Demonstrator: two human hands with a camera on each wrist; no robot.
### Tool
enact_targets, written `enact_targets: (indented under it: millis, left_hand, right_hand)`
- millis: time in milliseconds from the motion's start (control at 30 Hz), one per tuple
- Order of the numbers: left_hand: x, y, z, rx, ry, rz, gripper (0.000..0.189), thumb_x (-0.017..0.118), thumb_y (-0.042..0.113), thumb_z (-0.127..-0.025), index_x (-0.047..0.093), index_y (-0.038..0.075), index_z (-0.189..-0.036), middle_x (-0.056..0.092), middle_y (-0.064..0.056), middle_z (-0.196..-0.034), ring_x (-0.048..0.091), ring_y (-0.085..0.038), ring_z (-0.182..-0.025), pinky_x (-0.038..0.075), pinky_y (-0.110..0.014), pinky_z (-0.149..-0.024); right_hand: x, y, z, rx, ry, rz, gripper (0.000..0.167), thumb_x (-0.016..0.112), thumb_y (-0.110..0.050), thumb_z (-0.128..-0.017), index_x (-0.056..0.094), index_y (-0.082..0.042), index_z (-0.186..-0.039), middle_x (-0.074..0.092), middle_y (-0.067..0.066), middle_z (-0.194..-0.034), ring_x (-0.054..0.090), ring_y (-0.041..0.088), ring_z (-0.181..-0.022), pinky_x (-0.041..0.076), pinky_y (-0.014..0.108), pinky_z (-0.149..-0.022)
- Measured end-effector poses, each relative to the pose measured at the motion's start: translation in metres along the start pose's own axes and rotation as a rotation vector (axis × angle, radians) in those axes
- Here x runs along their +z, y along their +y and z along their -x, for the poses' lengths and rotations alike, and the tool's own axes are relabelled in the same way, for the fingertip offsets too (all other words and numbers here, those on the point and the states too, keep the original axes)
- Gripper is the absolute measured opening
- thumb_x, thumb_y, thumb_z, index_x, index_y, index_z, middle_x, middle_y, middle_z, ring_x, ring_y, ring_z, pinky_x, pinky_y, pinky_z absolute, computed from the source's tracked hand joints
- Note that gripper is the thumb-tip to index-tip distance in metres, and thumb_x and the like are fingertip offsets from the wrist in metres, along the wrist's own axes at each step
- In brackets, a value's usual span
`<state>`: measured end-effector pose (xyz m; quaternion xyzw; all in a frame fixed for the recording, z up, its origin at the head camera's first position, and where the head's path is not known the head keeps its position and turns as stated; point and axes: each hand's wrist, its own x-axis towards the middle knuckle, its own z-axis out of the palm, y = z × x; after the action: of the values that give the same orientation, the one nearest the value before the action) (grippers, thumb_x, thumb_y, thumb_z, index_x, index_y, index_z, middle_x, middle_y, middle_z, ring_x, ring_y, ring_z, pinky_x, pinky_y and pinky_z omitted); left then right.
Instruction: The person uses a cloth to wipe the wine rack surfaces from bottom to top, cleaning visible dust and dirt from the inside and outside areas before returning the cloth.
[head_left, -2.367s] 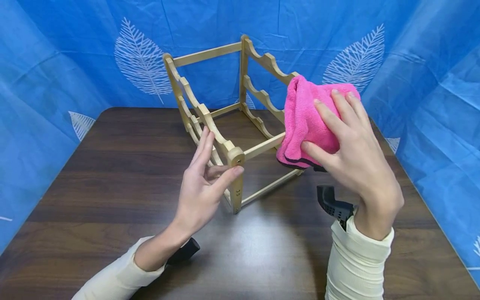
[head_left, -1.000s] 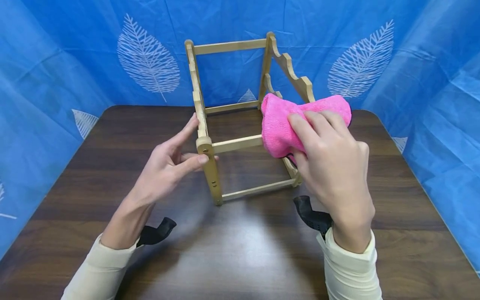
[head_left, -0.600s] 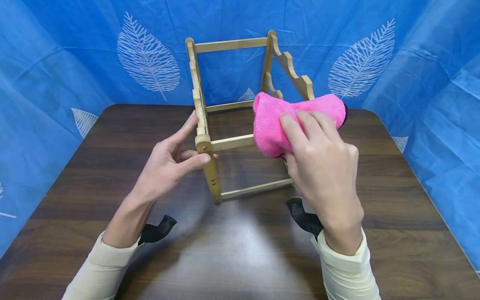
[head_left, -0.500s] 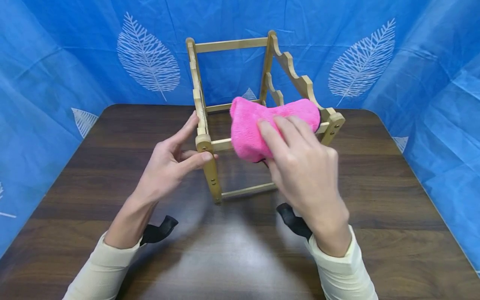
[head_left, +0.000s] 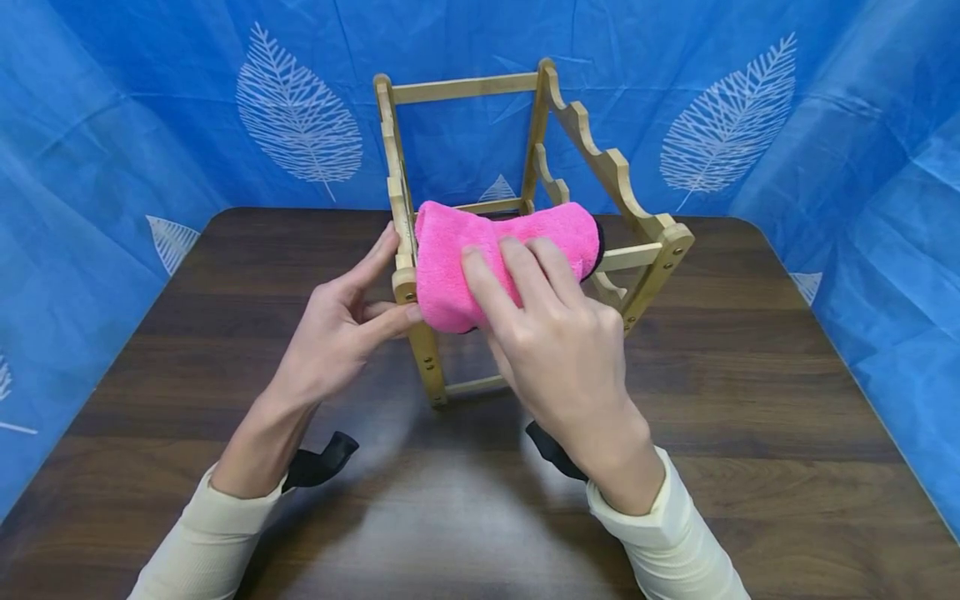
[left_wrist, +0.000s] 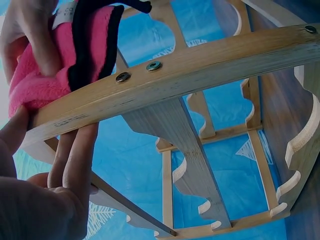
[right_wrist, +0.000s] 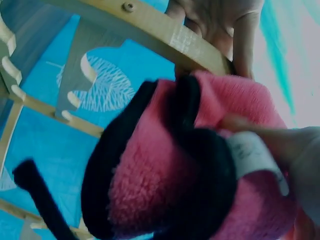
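A light wooden rack with scalloped side rails stands on the table. At its front left corner my left hand holds the post, thumb in front and fingers along the side rail. My right hand grips a folded pink cloth with black edging, draped over the front top crossbar and mostly hiding it. The cloth's left end lies right at the left post, close to my left thumb. In the right wrist view, a white tag shows on the cloth. In the left wrist view, two screws sit in the post.
The dark wood-grain table lies beneath the rack. Blue sheeting with white leaf prints hangs behind and on both sides. Black wrist mounts stick out below both cuffs.
Earlier the rack was turned so it sits more squarely. My right hand has since slid the cloth leftward along the front crossbar to the left post, uncovering the right corner. My left hand stays there.
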<state>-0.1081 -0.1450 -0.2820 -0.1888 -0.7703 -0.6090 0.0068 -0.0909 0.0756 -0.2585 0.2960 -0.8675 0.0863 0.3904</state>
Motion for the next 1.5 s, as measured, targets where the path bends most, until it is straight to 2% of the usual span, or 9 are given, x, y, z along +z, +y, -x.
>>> enact_targets:
  millis: [167,333,467,633,767,1000,1133,1367,1500]
  left_hand:
    - [0.0,0.0,0.0,0.008,-0.003,0.017,0.075,0.068,0.006,-0.093,0.028,0.016,-0.156,0.022,0.012,-0.16,0.071,-0.023,-0.097,0.053,-0.03,-0.087]
    - [-0.001,0.001,-0.001,-0.001,-0.002,-0.003,0.076,0.07,0.007,-0.092,0.029,0.019,-0.155,0.024,0.013,-0.159,0.071,-0.022,-0.095,0.053,-0.03,-0.088]
    - [-0.002,0.002,-0.001,-0.013,-0.002,-0.016,0.076,0.069,0.007,-0.093,0.029,0.02,-0.156,0.024,0.012,-0.16,0.072,-0.023,-0.093,0.053,-0.029,-0.089]
    - [-0.003,0.002,0.0,-0.028,-0.004,-0.015,0.076,0.069,0.007,-0.093,0.028,0.02,-0.156,0.022,0.012,-0.16,0.072,-0.023,-0.093,0.052,-0.028,-0.09]
    - [-0.002,0.002,0.0,-0.033,-0.006,0.007,0.077,0.069,0.006,-0.093,0.028,0.021,-0.156,0.022,0.012,-0.16,0.071,-0.024,-0.096,0.051,-0.029,-0.091]
    - [-0.002,0.005,-0.001,-0.041,-0.006,0.033,0.076,0.067,0.004,-0.094,0.026,0.022,-0.156,0.021,0.012,-0.161,0.07,-0.024,-0.099,0.048,-0.029,-0.094]
    - [-0.003,0.005,-0.001,-0.042,-0.006,0.035,0.075,0.066,0.004,-0.094,0.026,0.022,-0.156,0.02,0.012,-0.161,0.07,-0.024,-0.099,0.049,-0.029,-0.093]
    - [-0.002,0.005,-0.002,-0.047,-0.013,0.056,0.074,0.064,0.003,-0.095,0.026,0.021,-0.156,0.019,0.011,-0.161,0.07,-0.027,-0.098,0.05,-0.03,-0.092]
    - [0.001,0.005,-0.003,-0.049,-0.015,0.063,0.076,0.066,0.004,-0.094,0.026,0.021,-0.156,0.019,0.012,-0.161,0.07,-0.029,-0.098,0.049,-0.03,-0.093]
  right_hand:
    - [0.001,0.001,0.0,-0.013,-0.012,-0.001,0.043,0.075,-0.03,-0.087,0.065,-0.012,-0.125,0.064,0.017,-0.118,0.057,0.033,-0.107,0.059,0.046,-0.061]
    - [0.004,0.004,-0.002,0.01,0.016,-0.017,0.032,0.07,-0.026,-0.091,0.068,-0.015,-0.121,0.065,0.015,-0.111,0.058,0.031,-0.101,0.057,0.043,-0.055]
    - [0.003,0.007,-0.005,0.027,-0.001,-0.072,0.032,0.074,-0.025,-0.088,0.069,-0.015,-0.118,0.065,0.014,-0.107,0.058,0.03,-0.097,0.057,0.044,-0.055]
    - [-0.001,0.011,-0.006,0.049,-0.068,-0.119,0.039,0.08,-0.024,-0.083,0.068,-0.014,-0.119,0.065,0.013,-0.107,0.059,0.03,-0.101,0.058,0.048,-0.06]
    - [-0.006,0.018,-0.005,0.084,-0.115,-0.135,0.045,0.083,-0.025,-0.081,0.066,-0.015,-0.121,0.065,0.013,-0.108,0.058,0.03,-0.104,0.057,0.05,-0.058]
    - [-0.017,0.039,0.0,0.169,-0.173,-0.169,0.045,0.08,-0.022,-0.084,0.064,-0.017,-0.126,0.063,0.01,-0.111,0.054,0.03,-0.112,0.054,0.057,-0.054]
    - [-0.023,0.05,0.003,0.212,-0.215,-0.184,0.048,0.08,-0.021,-0.083,0.064,-0.019,-0.128,0.062,0.009,-0.114,0.052,0.029,-0.115,0.053,0.06,-0.056]
    - [-0.027,0.053,0.004,0.238,-0.229,-0.191,0.051,0.081,-0.021,-0.083,0.063,-0.02,-0.131,0.062,0.008,-0.116,0.051,0.029,-0.117,0.053,0.062,-0.059]
    - [-0.032,0.058,0.005,0.289,-0.213,-0.188,0.055,0.084,-0.016,-0.079,0.065,-0.017,-0.13,0.062,0.009,-0.117,0.051,0.028,-0.118,0.053,0.063,-0.067]
